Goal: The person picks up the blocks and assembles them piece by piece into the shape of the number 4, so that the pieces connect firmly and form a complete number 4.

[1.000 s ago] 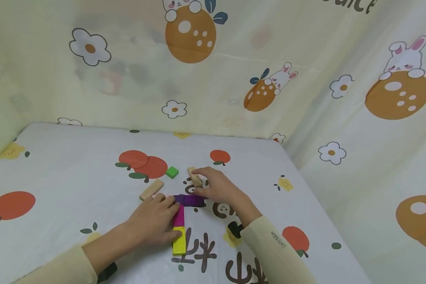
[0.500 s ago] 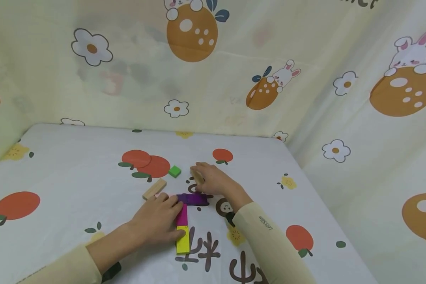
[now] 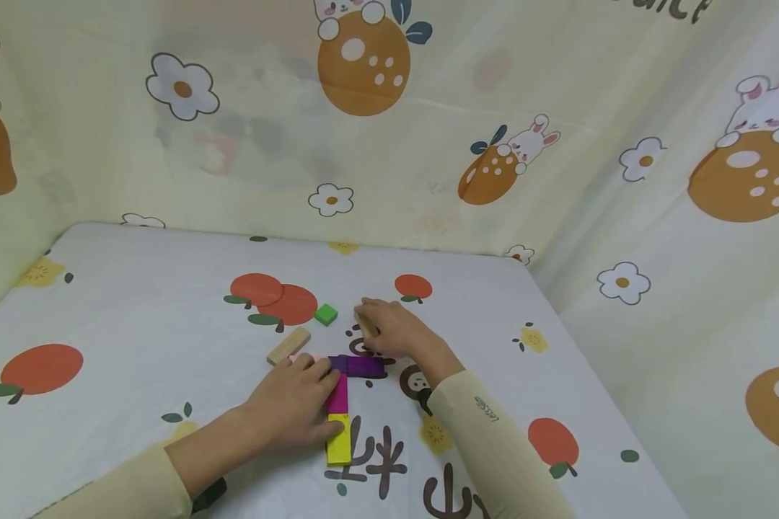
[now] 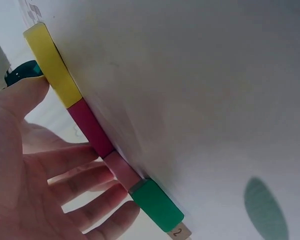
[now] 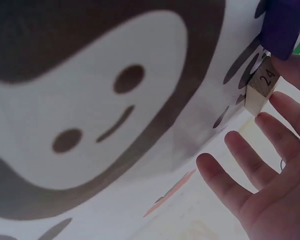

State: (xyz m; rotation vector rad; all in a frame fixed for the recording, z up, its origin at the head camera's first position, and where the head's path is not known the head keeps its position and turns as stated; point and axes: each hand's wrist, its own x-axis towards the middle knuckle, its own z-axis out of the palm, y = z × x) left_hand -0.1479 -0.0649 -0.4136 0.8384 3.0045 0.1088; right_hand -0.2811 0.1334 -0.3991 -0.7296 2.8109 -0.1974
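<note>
My left hand (image 3: 292, 404) rests beside a line of coloured blocks, fingers fairly straight. In the left wrist view its thumb touches the yellow block (image 4: 52, 65), and fingertips lie against the magenta block (image 4: 91, 127) and pink block (image 4: 122, 169). A purple block (image 3: 366, 367) extends rightward at the line's far end. Beyond it, my right hand (image 3: 399, 330) pinches a plain wooden block (image 3: 366, 326) lengthwise between thumb and fingers. The right wrist view shows that block's end marked 24 (image 5: 266, 77) near the thumb; its other fingers are spread. The hand partly hides the block.
Another wooden block (image 3: 288, 346) lies left of the line, just past my left fingers. A small green block (image 3: 326, 314) sits farther back, between the two wooden ones. The printed tablecloth (image 3: 136, 303) meets a patterned curtain (image 3: 253, 173) at the back.
My right hand's fingers have moved over the wooden block and now cover more of it. The left hand stays at the blocks. The head view has shifted slightly.
</note>
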